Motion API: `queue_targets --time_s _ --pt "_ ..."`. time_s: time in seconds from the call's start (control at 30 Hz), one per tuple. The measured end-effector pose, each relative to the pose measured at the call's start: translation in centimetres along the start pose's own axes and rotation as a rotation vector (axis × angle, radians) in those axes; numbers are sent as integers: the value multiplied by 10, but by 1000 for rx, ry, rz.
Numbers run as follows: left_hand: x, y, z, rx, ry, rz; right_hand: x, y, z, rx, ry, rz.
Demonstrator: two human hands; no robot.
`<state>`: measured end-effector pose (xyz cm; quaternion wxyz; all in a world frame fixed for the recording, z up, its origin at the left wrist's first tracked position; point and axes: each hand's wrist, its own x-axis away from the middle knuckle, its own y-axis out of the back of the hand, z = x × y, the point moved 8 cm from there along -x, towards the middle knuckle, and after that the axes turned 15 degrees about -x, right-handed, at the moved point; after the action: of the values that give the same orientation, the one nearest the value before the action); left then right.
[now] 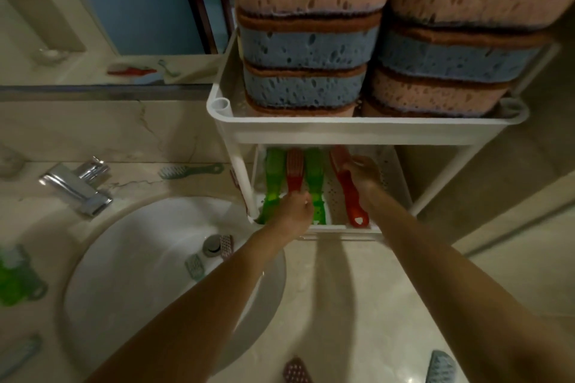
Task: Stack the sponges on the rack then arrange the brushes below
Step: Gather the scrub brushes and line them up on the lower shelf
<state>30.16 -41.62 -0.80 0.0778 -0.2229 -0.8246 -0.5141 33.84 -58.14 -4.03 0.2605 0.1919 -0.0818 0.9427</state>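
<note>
Sponges (pixel 308 50) stacked on the rack's top tray (pixel 367 130); below, our left hand (pixel 295 208) pinches a red brush (pixel 294 171), right hand (pixel 362 174) grips another (pixel 350 196) mid-shelf — we'd lay it parallel, handle toward the front edge.

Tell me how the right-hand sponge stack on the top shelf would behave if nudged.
The right sponge stack probably tips easily: it rises far above the rack rim. Porous foam suggests it is light and squashy, so likely to wobble rather than slide.

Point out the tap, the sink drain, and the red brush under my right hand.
tap (pixel 81 186): head view, middle of the spout.
sink drain (pixel 212 244): head view, its metal cap.
red brush (pixel 351 196): head view, its handle.
</note>
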Motion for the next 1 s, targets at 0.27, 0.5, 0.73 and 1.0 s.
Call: queue_targets --time_s 0.27,0.5,0.73,1.0 --pt "-5 -17 22 -100 7 100 -15 -13 -20 440 171 -41" --pt "1 -19 22 -236 -95 129 5 -23 -25 825 338 -35" --pt "27 -13 29 -260 -192 52 18 -7 -13 718 372 -83" --pt "100 19 99 -35 -5 -263 165 -57 -19 274 729 -25"
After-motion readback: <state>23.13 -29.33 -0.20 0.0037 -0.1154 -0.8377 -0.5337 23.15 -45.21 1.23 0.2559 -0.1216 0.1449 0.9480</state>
